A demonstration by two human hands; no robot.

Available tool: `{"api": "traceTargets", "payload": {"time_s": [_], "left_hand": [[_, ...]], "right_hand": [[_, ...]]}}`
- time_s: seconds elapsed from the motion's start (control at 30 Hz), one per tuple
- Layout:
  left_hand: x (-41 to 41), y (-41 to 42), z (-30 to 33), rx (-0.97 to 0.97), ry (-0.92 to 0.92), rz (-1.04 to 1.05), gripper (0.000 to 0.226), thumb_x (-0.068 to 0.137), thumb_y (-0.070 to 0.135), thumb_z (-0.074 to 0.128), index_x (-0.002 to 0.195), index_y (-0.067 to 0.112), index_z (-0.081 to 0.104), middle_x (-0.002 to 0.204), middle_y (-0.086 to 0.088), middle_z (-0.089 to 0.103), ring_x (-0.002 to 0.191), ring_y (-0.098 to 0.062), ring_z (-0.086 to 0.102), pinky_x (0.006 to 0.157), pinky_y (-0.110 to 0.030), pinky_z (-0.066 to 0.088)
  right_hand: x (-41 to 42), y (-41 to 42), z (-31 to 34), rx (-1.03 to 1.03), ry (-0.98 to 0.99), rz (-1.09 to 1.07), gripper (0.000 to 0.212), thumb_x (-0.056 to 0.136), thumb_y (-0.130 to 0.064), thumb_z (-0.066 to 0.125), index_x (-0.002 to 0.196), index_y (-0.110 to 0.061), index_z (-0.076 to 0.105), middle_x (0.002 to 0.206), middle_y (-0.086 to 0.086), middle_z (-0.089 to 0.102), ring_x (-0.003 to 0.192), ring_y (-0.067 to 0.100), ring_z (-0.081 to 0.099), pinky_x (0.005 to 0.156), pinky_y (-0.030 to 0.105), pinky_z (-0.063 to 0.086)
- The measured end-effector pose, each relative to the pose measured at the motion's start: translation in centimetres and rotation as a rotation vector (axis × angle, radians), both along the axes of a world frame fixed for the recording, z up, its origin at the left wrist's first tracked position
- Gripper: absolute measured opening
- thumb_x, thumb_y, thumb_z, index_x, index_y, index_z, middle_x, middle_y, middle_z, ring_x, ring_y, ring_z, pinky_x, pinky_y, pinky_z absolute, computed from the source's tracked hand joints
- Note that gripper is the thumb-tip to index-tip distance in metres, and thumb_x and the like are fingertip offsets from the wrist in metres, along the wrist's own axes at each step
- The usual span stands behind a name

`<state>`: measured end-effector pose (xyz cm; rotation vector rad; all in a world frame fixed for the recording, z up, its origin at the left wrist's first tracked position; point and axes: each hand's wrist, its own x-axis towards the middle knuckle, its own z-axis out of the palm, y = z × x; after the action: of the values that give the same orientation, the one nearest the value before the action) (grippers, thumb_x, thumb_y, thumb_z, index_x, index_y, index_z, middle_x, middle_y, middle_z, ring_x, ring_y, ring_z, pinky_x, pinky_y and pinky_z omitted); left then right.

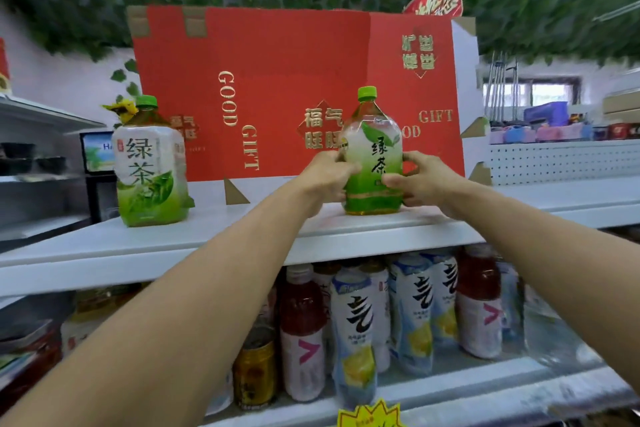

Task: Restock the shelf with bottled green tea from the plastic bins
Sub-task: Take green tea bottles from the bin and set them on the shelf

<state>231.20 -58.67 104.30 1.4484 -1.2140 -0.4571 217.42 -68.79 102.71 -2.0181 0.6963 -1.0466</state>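
Now | left hand, right hand grip green tea bottle | upright near top shelf front edge

Both hands clasp a green tea bottle standing upright on the white top shelf. The left hand wraps its left flank and the right hand its right flank, fingers curled round the lower label. Behind the grip stands a flattened red gift carton. Well to the left of the grip, a second green tea bottle stands upright on the same shelf. Below the grip, on the lower shelf, stand mixed drink bottles and a gold can.
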Motion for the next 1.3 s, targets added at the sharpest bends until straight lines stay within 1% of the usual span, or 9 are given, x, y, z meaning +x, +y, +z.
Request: {"api": "traceTargets", "payload": {"time_s": [0.2, 0.37, 0.47, 0.6, 0.77, 0.9, 1.0, 1.13, 1.3], "left_hand": [[-2.4, -3.7, 0.1, -0.022, 0.159, 0.087, 0.027, 0.104, 0.014, 0.047, 0.126, 0.007, 0.06, 0.096, 0.0, 0.067, 0.087, -0.015, 0.061, 0.08, -0.035, 0.052], [-4.3, -6.9, -0.2, -0.032, 0.145, 0.198, 0.028, 0.107, 0.021, 0.037, 0.12, 0.011, 0.06, 0.095, -0.001, 0.066, 0.083, -0.01, 0.06, 0.064, -0.028, 0.047], [-4.6, -7.7, -0.8, -0.053, 0.166, 0.227, 0.03, 0.108, 0.026, 0.033, 0.104, 0.018, 0.061, 0.095, 0.002, 0.067, 0.085, -0.008, 0.06, 0.067, -0.027, 0.046], [-4.4, -7.8, -1.5, -0.07, 0.149, 0.239, 0.027, 0.108, 0.022, 0.033, 0.119, 0.017, 0.058, 0.099, 0.005, 0.066, 0.086, -0.003, 0.057, 0.069, -0.025, 0.044], [-4.1, -6.8, -1.3, 0.107, -0.306, 0.332, 0.04, 0.104, 0.014, 0.043, 0.144, 0.015, 0.044, 0.134, -0.004, 0.056, 0.106, -0.014, 0.052, 0.089, -0.03, 0.037], [-5.2, -3.8, -2.3, 0.122, -0.771, 0.477, 0.056, 0.1, 0.035, 0.052, 0.151, 0.019, 0.034, 0.144, -0.009, 0.047, 0.134, -0.026, 0.044, 0.109, -0.045, 0.037], [-8.4, -0.5, -4.7, -0.014, -0.986, 0.652, 0.062, 0.099, 0.045, 0.051, 0.153, 0.022, 0.032, 0.141, -0.005, 0.051, 0.132, -0.026, 0.044, 0.108, -0.048, 0.038], [-14.2, 3.0, -9.9, -0.268, -0.865, 0.444, 0.061, 0.098, 0.043, 0.052, 0.153, 0.027, 0.03, 0.144, 0.004, 0.047, 0.133, -0.015, 0.041, 0.102, -0.036, 0.04], [-20.3, 2.6, -18.1, -0.248, -0.834, 0.234, 0.065, 0.095, 0.047, 0.054, 0.152, 0.03, 0.028, 0.146, 0.008, 0.043, 0.129, -0.012, 0.044, 0.092, -0.036, 0.051]], "right_hand": [[-0.5, -4.4, 0.2, -0.08, 0.064, -0.015, 0.043, 0.091, -0.007, 0.065, 0.13, -0.015, 0.05, 0.113, 0.008, 0.065, 0.098, 0.027, 0.066, 0.086, 0.046, 0.058], [0.1, -8.7, 0.0, -0.105, 0.084, -0.031, 0.009, 0.09, -0.015, 0.069, 0.09, -0.014, 0.06, 0.102, 0.01, 0.069, 0.089, 0.024, 0.067, 0.086, 0.042, 0.058], [0.4, -10.1, -0.5, -0.147, 0.093, -0.013, 0.014, 0.091, -0.02, 0.068, 0.098, -0.008, 0.064, 0.094, 0.008, 0.069, 0.079, 0.021, 0.066, 0.083, 0.038, 0.057], [0.4, -10.5, -0.7, -0.155, 0.099, -0.011, 0.019, 0.093, -0.021, 0.066, 0.104, -0.006, 0.065, 0.1, 0.012, 0.07, 0.08, 0.024, 0.064, 0.078, 0.037, 0.054], [-1.9, -8.6, -0.5, -0.17, 0.247, 0.057, 0.03, 0.098, -0.024, 0.057, 0.124, -0.007, 0.057, 0.112, 0.006, 0.064, 0.088, 0.019, 0.059, 0.082, 0.033, 0.046], [-5.6, -5.2, -2.1, -0.561, 0.231, -0.083, 0.046, 0.096, -0.039, 0.055, 0.135, -0.014, 0.05, 0.129, 0.006, 0.058, 0.116, 0.027, 0.056, 0.096, 0.045, 0.047], [-9.5, -2.1, -4.8, -0.762, 0.162, -0.19, 0.045, 0.097, -0.04, 0.053, 0.137, -0.02, 0.049, 0.13, 0.003, 0.056, 0.117, 0.027, 0.055, 0.093, 0.046, 0.046], [-16.2, 0.6, -9.3, -0.92, 0.103, -0.321, 0.046, 0.093, -0.039, 0.054, 0.134, -0.017, 0.051, 0.123, 0.003, 0.059, 0.102, 0.028, 0.06, 0.076, 0.041, 0.048], [-25.6, 1.1, -16.3, -0.81, 0.225, -0.421, 0.056, 0.093, -0.042, 0.051, 0.143, -0.016, 0.041, 0.131, 0.002, 0.056, 0.1, 0.026, 0.064, 0.064, 0.039, 0.056]]}}
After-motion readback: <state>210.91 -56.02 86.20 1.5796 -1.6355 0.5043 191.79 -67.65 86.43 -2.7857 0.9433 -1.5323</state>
